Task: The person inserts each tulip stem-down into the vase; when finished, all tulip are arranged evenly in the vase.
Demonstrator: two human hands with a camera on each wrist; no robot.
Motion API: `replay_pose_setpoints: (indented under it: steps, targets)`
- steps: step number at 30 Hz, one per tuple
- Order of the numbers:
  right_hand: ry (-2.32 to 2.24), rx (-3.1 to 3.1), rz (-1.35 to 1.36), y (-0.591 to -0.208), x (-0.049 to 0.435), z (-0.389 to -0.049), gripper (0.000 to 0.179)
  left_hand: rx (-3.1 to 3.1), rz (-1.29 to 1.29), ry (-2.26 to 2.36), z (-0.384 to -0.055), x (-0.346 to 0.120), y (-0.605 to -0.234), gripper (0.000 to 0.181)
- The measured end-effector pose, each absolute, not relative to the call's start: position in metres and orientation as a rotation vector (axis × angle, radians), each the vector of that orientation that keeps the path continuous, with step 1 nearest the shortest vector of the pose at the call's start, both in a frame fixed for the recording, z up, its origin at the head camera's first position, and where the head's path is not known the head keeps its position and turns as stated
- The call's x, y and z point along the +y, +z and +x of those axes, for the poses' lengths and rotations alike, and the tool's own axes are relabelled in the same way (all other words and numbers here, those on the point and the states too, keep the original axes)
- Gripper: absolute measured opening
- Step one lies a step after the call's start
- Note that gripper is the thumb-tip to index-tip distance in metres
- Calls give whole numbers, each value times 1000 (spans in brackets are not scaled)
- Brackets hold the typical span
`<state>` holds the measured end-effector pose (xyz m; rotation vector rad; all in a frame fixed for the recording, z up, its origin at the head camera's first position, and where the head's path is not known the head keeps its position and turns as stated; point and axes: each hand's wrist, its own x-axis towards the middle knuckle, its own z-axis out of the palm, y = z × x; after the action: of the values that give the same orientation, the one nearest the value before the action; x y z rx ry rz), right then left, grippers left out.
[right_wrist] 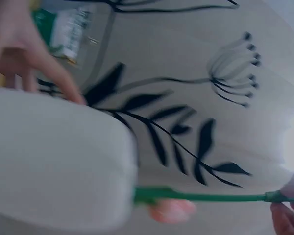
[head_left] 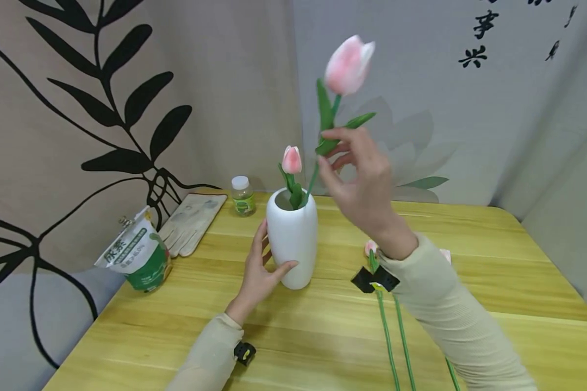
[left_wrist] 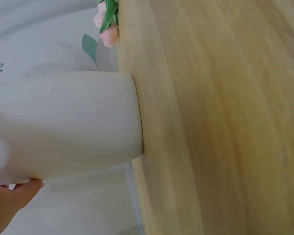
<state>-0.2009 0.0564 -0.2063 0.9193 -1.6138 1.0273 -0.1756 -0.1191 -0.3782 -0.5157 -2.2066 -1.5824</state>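
Observation:
A white vase stands upright on the wooden table. My left hand grips its left side, thumb across the front; in the left wrist view the thumb touches the vase wall. One pink tulip is inside the vase, leaning left. Above the rim, my right hand pinches the stem of a second pink-white tulip near its leaves. That tulip's green stem runs down to the vase mouth. How deep its lower end reaches is hidden by the vase.
More tulips lie on the table to the right, partly under my right forearm. Left of the vase are a small white-capped jar, pale gloves and a green-and-white pouch. A patterned curtain hangs behind.

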Motion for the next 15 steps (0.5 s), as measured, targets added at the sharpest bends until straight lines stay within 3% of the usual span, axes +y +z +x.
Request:
replay_pose_setpoints:
  steps: [8, 15]
  targets:
    - [757, -2045, 1128, -254, 26, -209, 22, -2239, -533, -1543, -175, -119, -376, 93]
    - [794, -2192, 1089, -268, 26, -210, 17, -2252, -508, -1604, -174, -120, -375, 93]
